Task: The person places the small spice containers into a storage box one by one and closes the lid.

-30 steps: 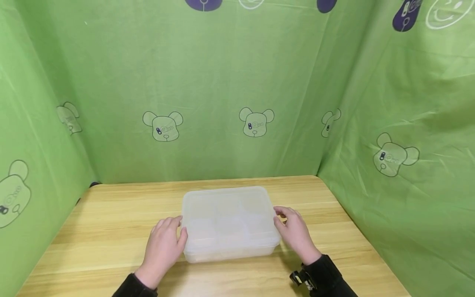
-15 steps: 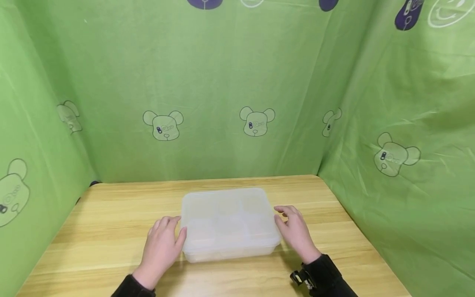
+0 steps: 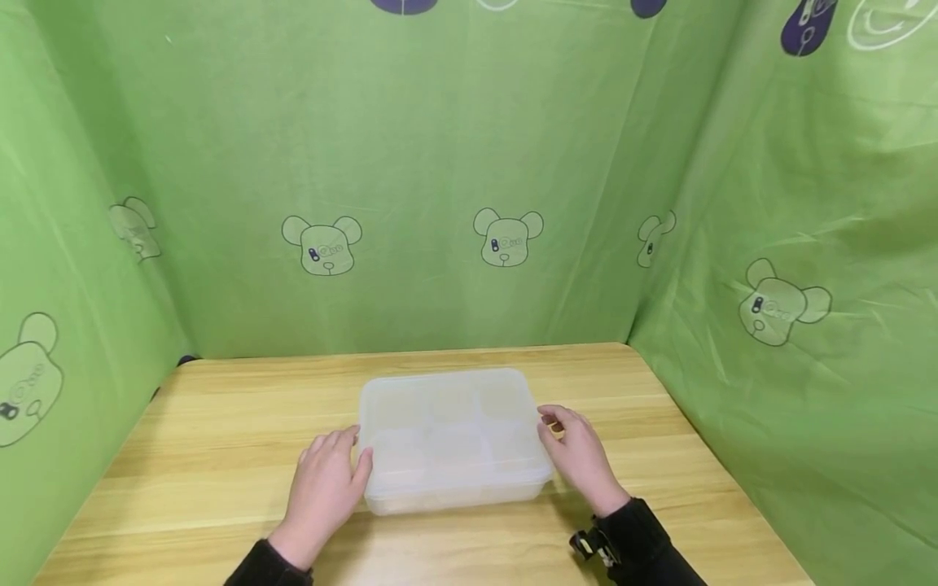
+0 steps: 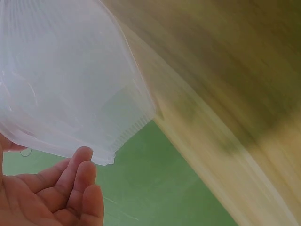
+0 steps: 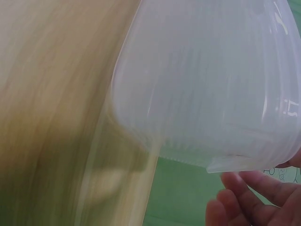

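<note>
A frosted white plastic storage box [image 3: 454, 439] with its lid on sits flat on the table. Through the lid, several pale squarish shapes show faintly. My left hand [image 3: 326, 480] is at the box's left side, thumb near the front corner, fingertips against the rim. In the left wrist view, loosely bent fingers [image 4: 77, 176] meet the rim's edge. My right hand [image 3: 579, 456] is at the opposite side, its thumb and forefinger at the lid's edge. In the right wrist view, its relaxed fingers [image 5: 235, 197] lie close under a rim tab. The rim partly hides both thumbs in the wrist views.
The wooden table [image 3: 242, 439] extends around the box on all sides. Green cloth [image 3: 410, 146] printed with bear heads hangs behind the table and along its left and right. A small dark device [image 3: 595, 544] is fixed at the right sleeve.
Both hands have shifted slightly inward, back against the box's sides, after drawing a little apart half a second ago. The box stays put; the view tilts slightly.
</note>
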Tool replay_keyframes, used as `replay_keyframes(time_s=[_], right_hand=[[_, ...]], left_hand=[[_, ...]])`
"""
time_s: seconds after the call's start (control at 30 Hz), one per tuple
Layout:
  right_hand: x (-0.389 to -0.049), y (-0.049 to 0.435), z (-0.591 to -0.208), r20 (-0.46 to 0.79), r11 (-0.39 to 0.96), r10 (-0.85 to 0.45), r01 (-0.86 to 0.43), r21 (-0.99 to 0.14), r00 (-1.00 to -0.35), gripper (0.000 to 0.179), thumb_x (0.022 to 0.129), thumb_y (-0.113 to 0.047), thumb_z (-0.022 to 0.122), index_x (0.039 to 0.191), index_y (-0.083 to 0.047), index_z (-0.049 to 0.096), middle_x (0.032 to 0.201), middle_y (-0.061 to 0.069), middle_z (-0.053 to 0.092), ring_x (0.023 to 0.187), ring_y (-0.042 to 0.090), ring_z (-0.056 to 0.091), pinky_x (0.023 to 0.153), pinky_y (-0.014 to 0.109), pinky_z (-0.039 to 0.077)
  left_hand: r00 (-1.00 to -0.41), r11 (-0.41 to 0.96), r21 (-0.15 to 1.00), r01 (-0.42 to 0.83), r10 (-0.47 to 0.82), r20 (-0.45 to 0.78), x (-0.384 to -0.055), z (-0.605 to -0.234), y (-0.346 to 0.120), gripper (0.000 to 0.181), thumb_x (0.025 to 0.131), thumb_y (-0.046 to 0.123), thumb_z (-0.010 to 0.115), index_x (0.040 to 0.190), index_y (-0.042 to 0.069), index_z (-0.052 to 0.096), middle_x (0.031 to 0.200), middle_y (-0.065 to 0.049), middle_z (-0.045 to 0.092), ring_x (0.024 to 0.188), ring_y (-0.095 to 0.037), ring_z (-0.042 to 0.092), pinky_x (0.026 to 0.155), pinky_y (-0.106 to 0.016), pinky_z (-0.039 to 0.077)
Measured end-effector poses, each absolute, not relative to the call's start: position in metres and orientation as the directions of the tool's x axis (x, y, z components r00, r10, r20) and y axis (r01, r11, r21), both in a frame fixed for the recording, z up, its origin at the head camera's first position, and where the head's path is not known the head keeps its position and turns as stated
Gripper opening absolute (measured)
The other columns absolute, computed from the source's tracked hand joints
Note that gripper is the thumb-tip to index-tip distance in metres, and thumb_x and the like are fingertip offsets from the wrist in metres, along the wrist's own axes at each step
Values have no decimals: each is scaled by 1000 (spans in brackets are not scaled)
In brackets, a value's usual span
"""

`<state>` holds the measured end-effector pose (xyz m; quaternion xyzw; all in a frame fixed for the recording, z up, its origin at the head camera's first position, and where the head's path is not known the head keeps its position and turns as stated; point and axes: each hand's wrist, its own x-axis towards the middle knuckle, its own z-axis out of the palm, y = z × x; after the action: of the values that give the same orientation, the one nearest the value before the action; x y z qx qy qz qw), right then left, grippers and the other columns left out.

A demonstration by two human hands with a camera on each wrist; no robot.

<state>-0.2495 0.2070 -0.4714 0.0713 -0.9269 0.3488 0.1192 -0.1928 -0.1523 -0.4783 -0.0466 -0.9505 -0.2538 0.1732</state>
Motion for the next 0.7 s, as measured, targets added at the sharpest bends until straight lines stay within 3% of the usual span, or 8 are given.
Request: replay_keyframes(time_s=[0.33, 0.7], right_hand=[[-250, 208, -473, 287, 756, -61, -232, -612, -956, 30, 95, -9, 63, 123, 1, 66, 107, 12, 68, 97, 25, 63, 82, 41, 54], [-251, 208, -474, 301, 750, -56, -239, -617, -952, 30, 94, -9, 64, 122, 2, 67, 106, 12, 69, 96, 24, 63, 81, 39, 54]], left_hand=[[-934, 852, 500, 157, -37, 356, -205, -480, -155, 39, 96, 24, 62, 123, -3, 65, 104, -12, 71, 96, -31, 63, 85, -48, 50], [-939, 853, 501, 149, -37, 341, -210, -478, -155, 38, 96, 21, 62, 125, -3, 64, 101, -11, 70, 93, -28, 61, 82, -45, 49]])
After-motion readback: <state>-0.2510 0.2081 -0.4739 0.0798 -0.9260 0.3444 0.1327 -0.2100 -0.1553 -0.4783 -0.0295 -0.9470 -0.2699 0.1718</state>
